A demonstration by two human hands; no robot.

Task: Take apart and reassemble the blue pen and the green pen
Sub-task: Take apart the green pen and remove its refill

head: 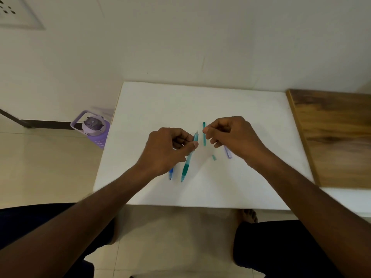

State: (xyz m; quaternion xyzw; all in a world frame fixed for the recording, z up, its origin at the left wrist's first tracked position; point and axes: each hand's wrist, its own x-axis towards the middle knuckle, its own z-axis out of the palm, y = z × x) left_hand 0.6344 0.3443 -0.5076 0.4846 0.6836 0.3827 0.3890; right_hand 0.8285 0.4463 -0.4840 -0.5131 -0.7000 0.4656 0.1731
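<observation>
Currently, the green pen (189, 155) barrel is gripped by the left hand (167, 149) above the white worktop (152, 109). Just right of it, a green clip piece (204, 134) is pinched by the right hand (232, 135). Left of it, the blue pen (170, 173) lies partly hidden.

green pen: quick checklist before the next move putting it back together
1. Left hand grips the green pen barrel: ok.
2. Right hand holds the green upper piece: ok.
3. The two parts lined up end to end: not ok, side by side, apart.
4. Small green piece within reach on the white table: ok.
5. Refill and spring seated inside barrel: cannot tell.
6. Blue pen whole: cannot tell, mostly hidden under left hand.
</observation>
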